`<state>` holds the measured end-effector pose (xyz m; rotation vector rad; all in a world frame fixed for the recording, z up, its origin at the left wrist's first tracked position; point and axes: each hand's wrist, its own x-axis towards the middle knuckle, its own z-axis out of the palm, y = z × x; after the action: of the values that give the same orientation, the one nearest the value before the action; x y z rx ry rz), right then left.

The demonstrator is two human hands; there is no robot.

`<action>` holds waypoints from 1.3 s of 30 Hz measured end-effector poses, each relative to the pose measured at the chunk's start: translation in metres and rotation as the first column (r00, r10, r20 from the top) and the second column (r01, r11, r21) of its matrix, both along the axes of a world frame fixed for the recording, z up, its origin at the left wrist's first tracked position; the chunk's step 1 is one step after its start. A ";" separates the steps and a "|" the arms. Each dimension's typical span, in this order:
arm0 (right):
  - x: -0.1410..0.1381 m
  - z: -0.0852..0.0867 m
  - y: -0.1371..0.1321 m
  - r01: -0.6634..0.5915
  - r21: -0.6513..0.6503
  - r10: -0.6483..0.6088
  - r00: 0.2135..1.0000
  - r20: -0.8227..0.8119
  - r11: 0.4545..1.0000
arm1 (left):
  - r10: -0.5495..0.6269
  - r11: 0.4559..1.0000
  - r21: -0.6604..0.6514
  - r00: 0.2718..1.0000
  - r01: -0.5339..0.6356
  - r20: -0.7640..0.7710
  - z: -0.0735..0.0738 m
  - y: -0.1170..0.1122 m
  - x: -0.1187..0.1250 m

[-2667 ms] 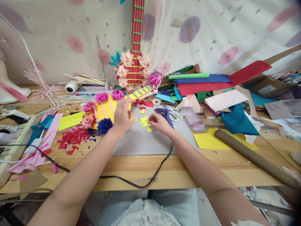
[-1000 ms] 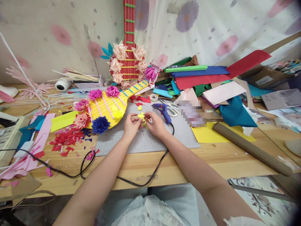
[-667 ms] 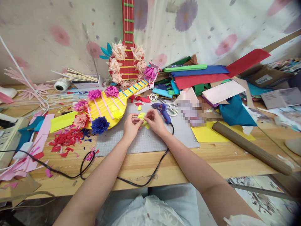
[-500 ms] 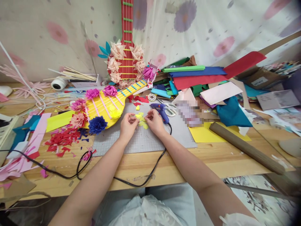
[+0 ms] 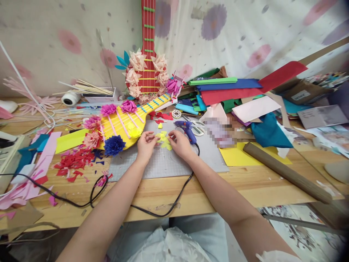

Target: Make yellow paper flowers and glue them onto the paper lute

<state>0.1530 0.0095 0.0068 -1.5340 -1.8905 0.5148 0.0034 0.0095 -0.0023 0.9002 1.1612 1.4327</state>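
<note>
Over the grey cutting mat [image 5: 141, 163], both hands meet around pale yellow paper petals [image 5: 165, 142]. My left hand [image 5: 146, 147] pinches at the left edge of the petals, fingers bent. From the other side, my right hand [image 5: 179, 143] has thumb and fingertips closed on the petals' right edge. A small yellow paper scrap [image 5: 160, 126] lies just beyond them. Right behind my right hand is a blue glue gun [image 5: 187, 130], its black cord running off toward me. The yellow paper-covered lute shape [image 5: 122, 125], with paper flowers and strings, rests at the left.
A red lute shape [image 5: 148, 72] with pale flowers leans on the back wall. Scissors [image 5: 198, 128] and a tape roll [image 5: 176, 114] lie behind the glue gun. Coloured paper [image 5: 231, 89] is piled back right; a brown roll [image 5: 286, 173] lies right. Red scraps [image 5: 73, 162] litter the left.
My left hand has shifted slightly left, its fingertips a little further from my right hand's. The right hand stays nearly in place, and the view has moved slightly.
</note>
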 end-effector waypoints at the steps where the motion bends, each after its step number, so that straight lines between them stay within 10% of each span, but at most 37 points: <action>1: 0.004 0.003 -0.001 -0.027 -0.015 0.026 0.999 -0.030 1.000 | -0.009 1.000 -0.007 1.000 0.009 0.004 0.000 0.000 0.000; 5: 0.034 0.024 -0.005 -0.216 -0.166 0.191 0.970 -0.150 0.962 | -0.054 0.997 -0.048 0.998 0.055 0.020 0.000 0.000 -0.001; 9: 0.077 0.045 -0.008 -0.381 -0.463 0.321 0.925 -0.205 0.800 | -0.060 0.995 -0.079 0.998 0.062 0.022 -0.003 0.001 -0.001; 15: 0.086 0.026 0.011 0.111 -0.149 -0.108 0.994 0.024 0.983 | -0.071 0.995 -0.078 0.997 0.068 -0.032 -0.005 0.002 -0.001; 22: 0.049 0.002 0.026 0.358 -0.172 -0.364 0.931 0.001 0.917 | -0.046 0.998 -0.048 0.996 0.042 -0.079 -0.008 0.004 -0.002; 28: 0.055 0.024 0.002 -0.054 -0.276 -0.077 0.894 -0.442 0.960 | -0.028 0.999 -0.047 0.997 0.025 -0.070 -0.009 0.004 -0.001; 39: 0.052 0.022 -0.005 -0.141 -0.299 0.063 0.965 -0.255 0.944 | -0.011 0.999 -0.038 0.998 0.008 -0.070 -0.007 0.003 -0.001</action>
<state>0.2047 0.0049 0.0288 -1.4902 -1.7641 1.0472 0.0022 0.0127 -0.0089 0.9345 1.2307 1.3763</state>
